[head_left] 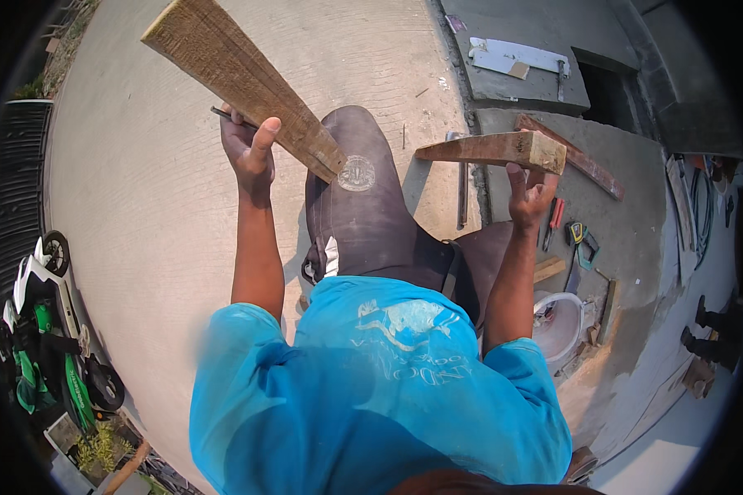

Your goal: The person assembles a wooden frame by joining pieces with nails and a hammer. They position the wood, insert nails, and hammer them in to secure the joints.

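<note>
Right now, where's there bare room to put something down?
The pale floor is bare between the left forearm and the green-and-white motorbike. Beside the right forearm it's crowded: red-handled tool, saw and white bucket.

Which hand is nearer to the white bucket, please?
Right. The right hand is on the same side as the bucket, forward of it; the left hand is much farther, to its left.

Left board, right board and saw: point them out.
Left board [246, 81]: head view, middle of its broad face.
Right board [480, 149]: head view, middle of its long side.
Saw [577, 233]: head view, on its handle.
</note>
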